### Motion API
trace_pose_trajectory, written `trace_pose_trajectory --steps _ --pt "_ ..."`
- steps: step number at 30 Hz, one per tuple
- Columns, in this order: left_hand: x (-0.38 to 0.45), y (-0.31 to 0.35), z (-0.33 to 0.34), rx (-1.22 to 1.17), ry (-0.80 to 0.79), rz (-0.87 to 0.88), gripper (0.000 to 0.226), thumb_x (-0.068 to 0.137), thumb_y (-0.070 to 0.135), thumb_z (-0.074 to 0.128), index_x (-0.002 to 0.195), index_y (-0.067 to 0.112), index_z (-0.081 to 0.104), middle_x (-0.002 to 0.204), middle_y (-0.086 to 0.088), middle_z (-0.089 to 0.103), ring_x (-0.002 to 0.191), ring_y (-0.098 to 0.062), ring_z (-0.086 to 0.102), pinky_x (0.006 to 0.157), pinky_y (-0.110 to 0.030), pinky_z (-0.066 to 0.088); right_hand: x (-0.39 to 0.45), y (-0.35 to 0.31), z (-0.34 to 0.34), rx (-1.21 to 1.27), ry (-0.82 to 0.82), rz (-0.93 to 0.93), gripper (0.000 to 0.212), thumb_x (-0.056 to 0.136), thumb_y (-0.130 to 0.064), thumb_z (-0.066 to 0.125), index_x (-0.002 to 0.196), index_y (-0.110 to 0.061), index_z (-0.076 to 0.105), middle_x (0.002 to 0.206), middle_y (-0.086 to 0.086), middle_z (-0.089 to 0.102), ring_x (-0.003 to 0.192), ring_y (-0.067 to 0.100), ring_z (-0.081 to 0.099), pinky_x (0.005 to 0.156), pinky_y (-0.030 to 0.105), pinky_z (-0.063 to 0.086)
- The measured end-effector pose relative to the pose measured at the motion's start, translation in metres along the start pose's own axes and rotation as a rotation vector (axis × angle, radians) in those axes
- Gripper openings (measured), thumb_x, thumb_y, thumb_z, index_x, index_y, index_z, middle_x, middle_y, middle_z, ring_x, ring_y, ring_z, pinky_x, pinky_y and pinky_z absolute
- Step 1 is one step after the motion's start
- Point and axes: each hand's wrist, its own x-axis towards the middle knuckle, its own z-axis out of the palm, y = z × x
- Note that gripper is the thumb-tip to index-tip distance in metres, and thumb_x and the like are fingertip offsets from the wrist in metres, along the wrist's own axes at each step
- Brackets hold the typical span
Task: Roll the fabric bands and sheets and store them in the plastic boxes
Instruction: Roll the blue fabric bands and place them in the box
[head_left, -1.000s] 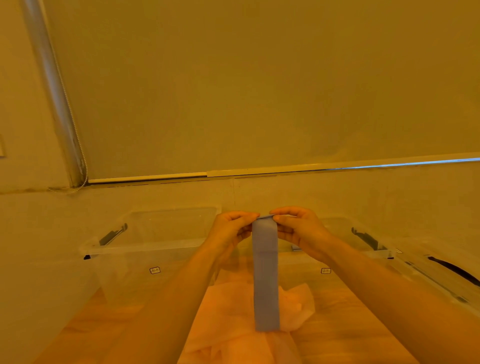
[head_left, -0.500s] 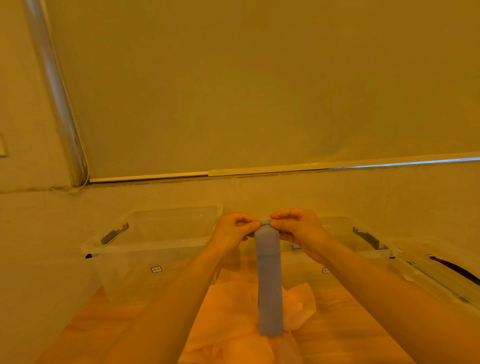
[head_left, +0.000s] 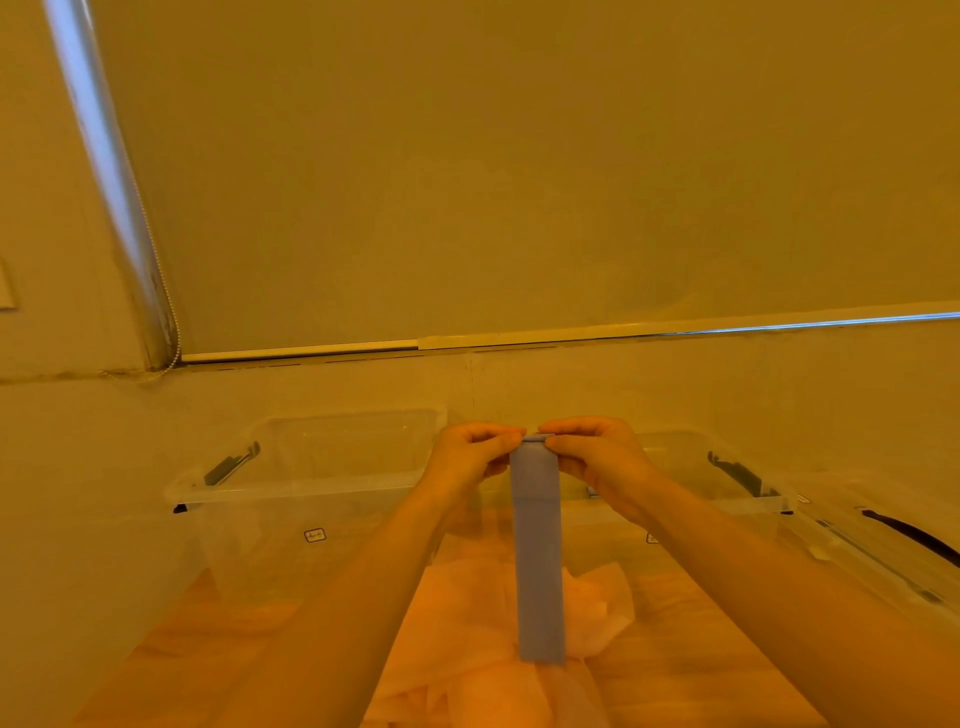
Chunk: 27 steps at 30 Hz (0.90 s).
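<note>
Gripping one band (head_left: 537, 561), two hands.

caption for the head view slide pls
Both hands pinch a blue fabric band's top end, above two clear plastic boxes.

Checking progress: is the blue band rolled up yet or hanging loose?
Mostly hanging loose. The left hand and right hand pinch the top of the blue band, where a small roll shows; the rest hangs straight.

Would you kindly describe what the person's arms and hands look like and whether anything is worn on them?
Both forearms are bare as far as the frame shows: no sleeves or gloves. The left hand and right hand show no rings, watch or bracelet.
</note>
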Motion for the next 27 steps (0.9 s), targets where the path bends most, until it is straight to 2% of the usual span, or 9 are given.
trace_pose_trajectory --steps 3,7,11,13,15,18,23,27 --pt "0.001 0.001 0.000 0.057 -0.001 0.023 0.018 0.088 0.013 0.065 0.103 0.005 0.071 0.087 0.000 0.068 0.078 -0.007 0.063 0.058 -0.011 0.049 -0.001 0.002 0.000 0.024 -0.030 -0.017 0.008 0.085 -0.004 0.067 0.082 -0.010 0.072 0.085 0.005 0.072 0.080 0.015 0.070 0.064 0.022 0.057" --pt "0.000 -0.001 0.000 0.118 -0.030 0.035 0.020 0.087 0.009 0.066 0.107 0.009 0.067 0.083 0.004 0.065 0.073 -0.003 0.061 0.058 -0.009 0.048 0.000 0.007 -0.003 0.018 -0.006 -0.026 0.010 0.082 0.002 0.068 0.083 -0.008 0.070 0.085 0.006 0.071 0.078 0.015 0.069 0.061 0.021 0.056" --pt "0.001 -0.006 0.001 0.211 -0.049 0.029 0.006 0.088 0.012 0.065 0.094 0.012 0.066 0.081 -0.001 0.066 0.071 -0.009 0.063 0.058 -0.014 0.046 0.001 0.009 -0.005 0.022 -0.004 -0.023 0.020 0.080 0.006 0.069 0.097 -0.004 0.067 0.090 0.008 0.070 0.081 0.015 0.068 0.062 0.019 0.057" --pt "0.001 -0.007 0.002 0.215 -0.035 0.030 0.006 0.088 0.011 0.065 0.094 0.008 0.066 0.076 0.000 0.065 0.067 -0.008 0.062 0.053 -0.011 0.046 0.001 0.010 -0.006 0.027 -0.006 0.003 0.026 0.082 0.003 0.069 0.106 -0.004 0.065 0.096 0.011 0.070 0.084 0.016 0.068 0.063 0.021 0.057" --pt "0.001 -0.006 0.003 0.217 -0.026 0.050 0.011 0.088 0.009 0.065 0.098 0.005 0.066 0.075 0.001 0.064 0.066 -0.006 0.061 0.051 -0.009 0.047 0.001 0.011 -0.006 -0.028 -0.006 0.056 0.023 0.084 -0.006 0.070 0.106 -0.006 0.065 0.098 0.011 0.070 0.084 0.018 0.068 0.063 0.024 0.056" --pt "0.001 -0.007 0.003 0.225 -0.029 0.080 0.014 0.088 0.008 0.065 0.101 0.008 0.068 0.077 0.004 0.065 0.067 -0.003 0.060 0.056 -0.009 0.047 0.001 0.011 -0.007 -0.095 -0.005 0.109 0.015 0.086 -0.012 0.069 0.100 -0.006 0.069 0.093 0.011 0.072 0.079 0.018 0.070 0.059 0.025 0.056" --pt "0.002 -0.009 0.005 0.129 -0.042 0.064 0.014 0.087 0.009 0.066 0.099 0.016 0.070 0.088 0.004 0.067 0.081 -0.008 0.062 0.068 -0.016 0.050 0.000 0.010 -0.007 -0.015 0.009 0.080 0.008 0.085 -0.007 0.068 0.093 -0.007 0.069 0.091 0.010 0.071 0.079 0.019 0.070 0.062 0.026 0.057" --pt "0.003 -0.009 0.005 0.127 -0.039 0.073 0.011 0.086 0.009 0.066 0.094 0.016 0.070 0.084 0.006 0.067 0.078 -0.006 0.061 0.067 -0.017 0.050 -0.002 0.008 -0.006 0.005 -0.006 0.065 0.011 0.084 -0.003 0.068 0.093 -0.009 0.068 0.088 0.006 0.070 0.078 0.015 0.068 0.060 0.023 0.056"
